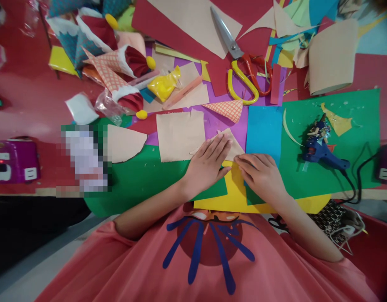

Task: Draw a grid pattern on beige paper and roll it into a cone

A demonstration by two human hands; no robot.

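My left hand [208,161] lies flat, fingers stretched out, pressing on a beige craft-sheet piece [235,144] that shows beyond its fingertips. At that piece's right corner, my right hand [259,174] has its fingers bent and pressed together on the edge. Much of the piece is hidden under the left hand. Left of it sits a roughly square beige piece [181,136] with ragged edges. Just beyond the hands is a small checked orange cone [226,110]. A beige piece with a curved dark edge [126,143] lies farther left.
A blue glue gun [325,155] with a cord rests on the green sheet [354,113] at right. Large scissors [237,58] lie at the back, near a beige cylinder [332,58]. Checked cones with red frills [118,79] crowd the back left. A purple box [15,161] stands far left.
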